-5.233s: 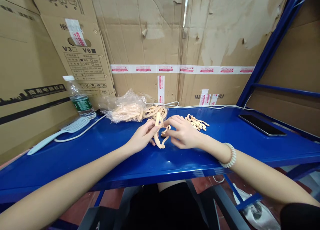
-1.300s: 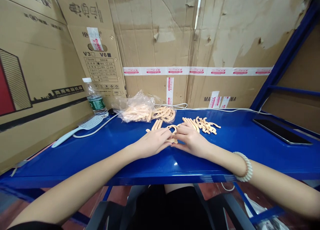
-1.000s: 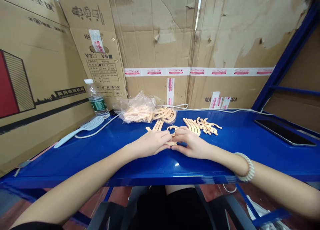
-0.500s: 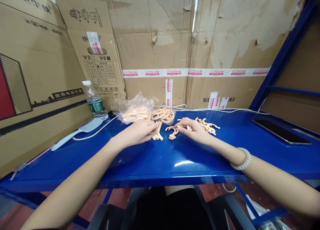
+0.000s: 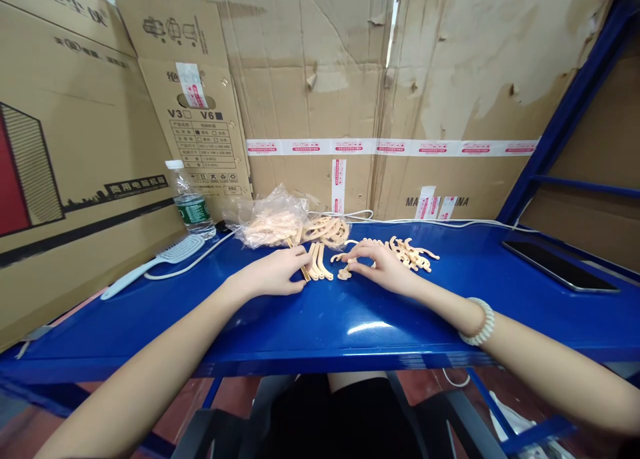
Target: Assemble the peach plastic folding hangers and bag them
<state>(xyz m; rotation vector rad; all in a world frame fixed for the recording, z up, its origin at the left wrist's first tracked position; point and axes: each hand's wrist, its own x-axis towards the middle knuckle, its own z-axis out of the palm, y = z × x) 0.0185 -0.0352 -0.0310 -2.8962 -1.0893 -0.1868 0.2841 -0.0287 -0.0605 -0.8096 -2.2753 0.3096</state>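
My left hand (image 5: 275,270) has its thumb and fingers closed on the leftmost strip of a row of slim beige strips (image 5: 320,262), which lie side by side with holed ends toward me. Just right of the row, my right hand (image 5: 384,267) pinches a small curved beige piece (image 5: 344,273) on the table. Part of that piece is hidden by the fingertips. Behind and beside my right hand spreads a loose pile of curved beige pieces (image 5: 413,254).
A clear plastic bag (image 5: 275,216) of beige pieces lies at the back, with beige rings (image 5: 327,230) beside it. To the left are a water bottle (image 5: 193,209) and a pale blue hairbrush (image 5: 183,249). A black tablet (image 5: 557,266) lies right. Cardboard (image 5: 310,106) walls the blue table (image 5: 320,332).
My left hand has shifted slightly left and lower, uncovering more of the strip row, which looks more spread. My right hand has moved slightly left onto the curved piece.
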